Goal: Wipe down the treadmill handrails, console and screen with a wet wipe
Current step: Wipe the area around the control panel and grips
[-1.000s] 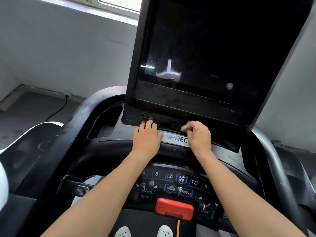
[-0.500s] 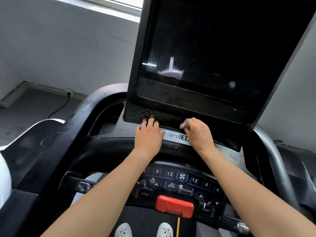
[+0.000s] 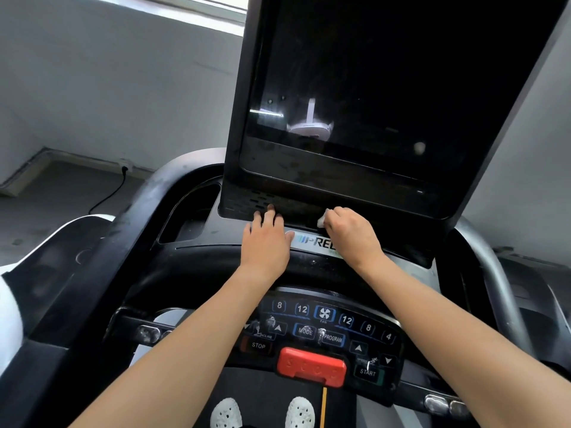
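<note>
Right hand (image 3: 352,236) bunched over the wet wipe (image 3: 321,222), pinching it against the ledge just under the screen (image 3: 370,88) — left hand (image 3: 265,242) flat, fingers straight, braced beside it on the console (image 3: 222,236). The smart play, I'd say: short firm strokes along that ledge, wipe folded to a fresh face, light pressure near the vent slots (image 3: 247,201). Only 1 corner of the wipe shows — the logo plate (image 3: 309,241) is half covered, and the screen's top is cut off.
</note>
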